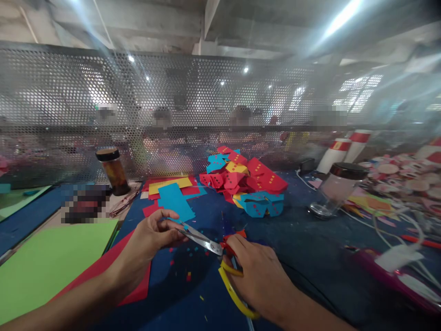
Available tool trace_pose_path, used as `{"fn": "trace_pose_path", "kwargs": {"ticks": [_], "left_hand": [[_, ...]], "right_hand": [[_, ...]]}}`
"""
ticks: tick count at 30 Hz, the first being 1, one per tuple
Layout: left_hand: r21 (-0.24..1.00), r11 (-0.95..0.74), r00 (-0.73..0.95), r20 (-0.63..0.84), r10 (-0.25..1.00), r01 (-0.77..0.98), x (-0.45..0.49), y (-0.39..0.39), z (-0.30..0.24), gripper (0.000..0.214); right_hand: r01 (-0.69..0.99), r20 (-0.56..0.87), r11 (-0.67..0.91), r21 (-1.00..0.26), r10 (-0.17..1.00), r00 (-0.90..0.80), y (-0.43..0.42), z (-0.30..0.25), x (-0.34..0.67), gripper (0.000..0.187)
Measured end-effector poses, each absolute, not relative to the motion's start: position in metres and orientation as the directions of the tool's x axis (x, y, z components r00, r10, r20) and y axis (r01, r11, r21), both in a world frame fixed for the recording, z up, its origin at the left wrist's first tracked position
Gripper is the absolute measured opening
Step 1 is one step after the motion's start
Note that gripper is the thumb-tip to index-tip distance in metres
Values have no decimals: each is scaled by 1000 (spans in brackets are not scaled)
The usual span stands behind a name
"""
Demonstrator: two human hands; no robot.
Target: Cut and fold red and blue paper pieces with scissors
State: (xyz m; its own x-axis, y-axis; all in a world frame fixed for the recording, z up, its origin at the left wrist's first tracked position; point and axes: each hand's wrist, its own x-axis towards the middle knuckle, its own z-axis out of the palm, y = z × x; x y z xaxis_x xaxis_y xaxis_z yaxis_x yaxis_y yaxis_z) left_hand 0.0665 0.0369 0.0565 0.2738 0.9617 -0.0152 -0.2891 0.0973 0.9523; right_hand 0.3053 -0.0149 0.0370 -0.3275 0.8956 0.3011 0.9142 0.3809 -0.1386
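My right hand (257, 271) is wrapped round a pair of scissors (203, 240) with yellow handles, its metal blades angled up to the left. Something red (237, 236) shows by its fingers, perhaps also part of the scissors. My left hand (153, 241) is closed, thumb and fingers pinched at the blade tips. A tiny blue bit shows at the tips; what the fingers hold is hidden. Just beyond lies a blue paper rectangle (176, 202) on yellow and red sheets. Several tiny paper scraps (189, 276) are scattered on the dark blue tabletop (172, 312) below the blades.
A pile of folded red, blue and yellow paper shapes (241, 177) stands at centre back. Green sheets (51, 262) lie left, near a dark-lidded jar (113, 172). On the right are a clear jar (339, 188), cables and a magenta tool (389, 278). Perforated metal (193, 92) screens the back.
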Motion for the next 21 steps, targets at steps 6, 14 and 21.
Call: {"fn": "trace_pose_path", "kwargs": {"ticks": [6,14,21], "left_hand": [[956,86,260,-11,966,-281,67,38,55,44],[965,65,266,5,964,-255,67,37,57,44],[968,51,258,15,966,-246,67,38,54,50]], "right_hand": [[900,318,409,-153,882,-348,-14,38,306,5],[914,325,382,-132,888,-325,-16,36,307,3],[913,334,390,-117,882,-333,-15,37,308,5]]}}
